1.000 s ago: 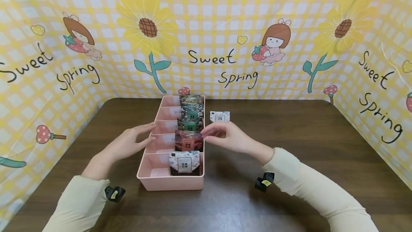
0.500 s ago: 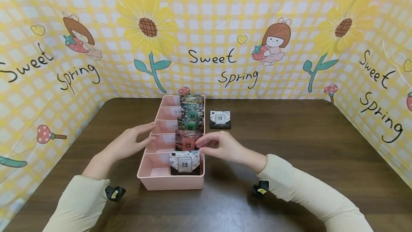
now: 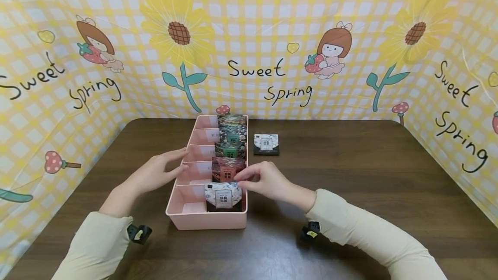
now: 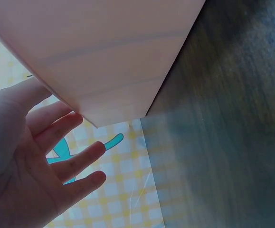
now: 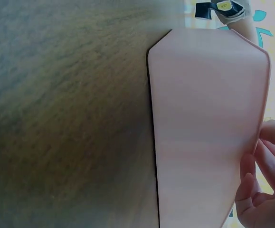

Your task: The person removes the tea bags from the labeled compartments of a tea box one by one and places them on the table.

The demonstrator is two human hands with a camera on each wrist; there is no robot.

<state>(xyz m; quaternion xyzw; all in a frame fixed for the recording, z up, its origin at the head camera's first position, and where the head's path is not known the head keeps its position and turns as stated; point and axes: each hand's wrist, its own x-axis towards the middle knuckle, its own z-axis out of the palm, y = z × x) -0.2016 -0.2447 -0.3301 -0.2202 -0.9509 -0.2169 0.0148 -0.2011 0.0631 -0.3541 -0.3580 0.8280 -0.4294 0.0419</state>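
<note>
Clock read from the head view, 12 at the far side. Pink box (image 3: pixel 206 221) sits lengthwise on brown table (image 3: pixel 369 154), split into a row of compartments. Left hand (image 3: pixel 155 170) at the box's 9 o'clock edge, fingers spread, thumb and index tips touching the rim. Right hand (image 3: pixel 264 180) reaches over the rim from between 3 and 4 o'clock, thumb and index close together at the upper right corner of the near white packet (image 3: pixel 223 198); can't tell if they pinch it.

That packet stands in the 6 o'clock compartment. Next toward 12: red packet (image 3: pixel 221 170), green packet (image 3: pixel 229 149), teal-label packet (image 3: pixel 232 136), dark packet (image 3: pixel 232 120), all along the 3 o'clock side. Loose white packet (image 3: pixel 266 144) on the table, just beside the box at 2 o'clock. Checked cloth (image 3: pixel 249 20) behind. Beige sleeves (image 3: pixel 350 219) on both arms.
</note>
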